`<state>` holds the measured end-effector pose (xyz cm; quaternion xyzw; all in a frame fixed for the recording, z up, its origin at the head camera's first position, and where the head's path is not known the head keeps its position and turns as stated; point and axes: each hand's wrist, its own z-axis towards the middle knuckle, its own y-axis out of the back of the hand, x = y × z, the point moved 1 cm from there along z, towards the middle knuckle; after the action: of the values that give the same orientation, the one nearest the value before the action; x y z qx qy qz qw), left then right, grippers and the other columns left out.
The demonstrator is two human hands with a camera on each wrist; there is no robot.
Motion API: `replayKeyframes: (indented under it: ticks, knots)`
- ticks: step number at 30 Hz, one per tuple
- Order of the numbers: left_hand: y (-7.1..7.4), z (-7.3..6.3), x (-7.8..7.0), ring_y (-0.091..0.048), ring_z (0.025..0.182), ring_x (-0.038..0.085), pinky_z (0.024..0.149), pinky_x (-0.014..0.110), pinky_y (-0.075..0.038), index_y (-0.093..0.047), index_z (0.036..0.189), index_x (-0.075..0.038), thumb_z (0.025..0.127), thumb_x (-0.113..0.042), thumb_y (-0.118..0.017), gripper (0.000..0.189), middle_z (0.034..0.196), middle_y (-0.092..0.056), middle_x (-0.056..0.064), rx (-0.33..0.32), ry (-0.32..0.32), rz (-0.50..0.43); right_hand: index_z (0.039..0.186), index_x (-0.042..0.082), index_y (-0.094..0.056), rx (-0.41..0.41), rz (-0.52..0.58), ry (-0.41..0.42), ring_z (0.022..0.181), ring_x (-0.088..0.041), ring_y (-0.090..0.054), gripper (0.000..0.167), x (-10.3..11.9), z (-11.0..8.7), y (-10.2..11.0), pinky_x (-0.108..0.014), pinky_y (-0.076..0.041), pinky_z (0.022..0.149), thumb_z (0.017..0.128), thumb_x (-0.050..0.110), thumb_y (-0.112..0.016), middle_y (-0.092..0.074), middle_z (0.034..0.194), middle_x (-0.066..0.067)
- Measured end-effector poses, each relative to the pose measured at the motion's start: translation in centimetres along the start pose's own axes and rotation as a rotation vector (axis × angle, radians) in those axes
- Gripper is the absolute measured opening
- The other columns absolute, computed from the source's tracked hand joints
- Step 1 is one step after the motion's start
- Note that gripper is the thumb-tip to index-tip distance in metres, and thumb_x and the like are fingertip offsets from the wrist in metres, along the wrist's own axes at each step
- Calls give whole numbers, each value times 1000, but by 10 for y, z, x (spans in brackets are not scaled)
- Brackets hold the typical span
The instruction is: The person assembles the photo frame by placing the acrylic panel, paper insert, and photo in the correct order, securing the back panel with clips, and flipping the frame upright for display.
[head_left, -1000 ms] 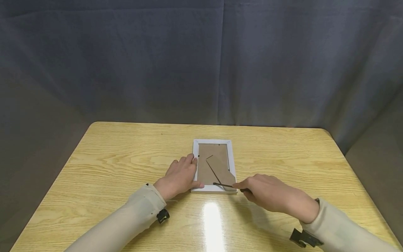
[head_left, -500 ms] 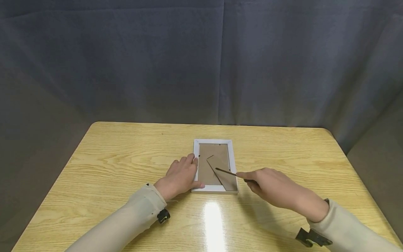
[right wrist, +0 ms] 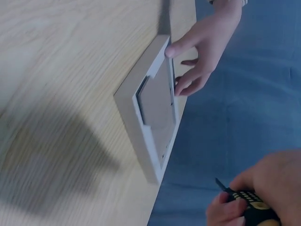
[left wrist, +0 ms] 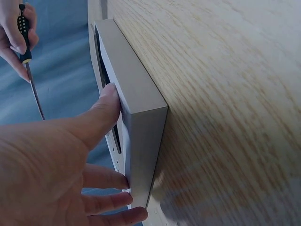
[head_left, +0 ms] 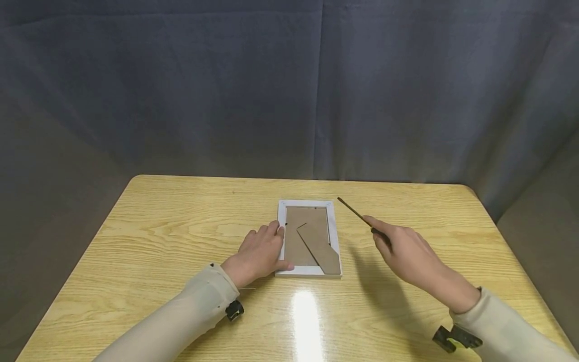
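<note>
A white picture frame (head_left: 306, 271) lies face down, its brown backing board (head_left: 312, 216) and easel leg (head_left: 327, 259) facing up. Small dark tabs dot the backing's edges. My left hand (head_left: 260, 251) rests on the frame's near left corner; its thumb presses the near rail, and in the left wrist view the fairly straight fingers (left wrist: 106, 203) touch the side. My right hand (head_left: 409, 254) holds a screwdriver (head_left: 355, 211) by its black and yellow handle (right wrist: 251, 205), in the air right of the frame. Its shaft (left wrist: 34, 92) points away and leftward, apart from the frame.
A wood-grain table (head_left: 181, 211) bears the frame. Dark curtains (head_left: 226, 100) hang behind it and at both sides. A bright light reflection lies on the table in front of the frame.
My right hand has lifted the screwdriver off the frame's near right part and moved it right and away, turning its tip toward the back. The left hand and the frame have stayed put.
</note>
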<state>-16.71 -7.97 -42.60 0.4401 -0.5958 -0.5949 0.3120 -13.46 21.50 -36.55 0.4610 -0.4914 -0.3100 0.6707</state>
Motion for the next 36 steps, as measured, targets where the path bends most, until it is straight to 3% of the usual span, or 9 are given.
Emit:
replayKeyframes:
  ticks: [3, 22, 28, 36]
  knots:
    - [-1, 0, 0, -57, 125, 36, 95, 51, -52, -50, 145, 5, 82, -56, -78, 92, 146, -50, 22, -2, -2, 3, 148, 11, -52, -28, 0, -9, 44, -7, -26, 42, -8, 2, 0, -21, -24, 42, 106, 14, -47, -38, 57, 3]
    - [0, 1, 1, -58, 123, 37, 96, 52, -51, -51, 143, 6, 82, -55, -78, 92, 146, -51, 23, -17, -10, 6, 151, 0, -43, -15, -8, -174, 45, -14, -38, 47, -84, 14, -23, -29, -33, 42, 106, 13, -40, -45, 61, -4]
    - [0, 0, 0, -58, 122, 36, 94, 50, -52, -50, 144, 6, 82, -56, -78, 92, 145, -51, 22, -2, -8, 13, 150, -1, -44, -27, -34, -207, 45, -16, -38, 46, -97, 11, -32, -31, -34, 43, 105, 13, -41, -47, 60, -7]
    - [-1, 0, 0, -56, 126, 37, 98, 52, -51, -49, 145, 5, 83, -56, -77, 92, 149, -48, 22, 5, -3, 12, 146, -3, -47, -52, -74, -210, 49, -20, -44, 43, -102, 9, -44, -32, -33, 44, 104, 9, -45, -61, 70, -19]
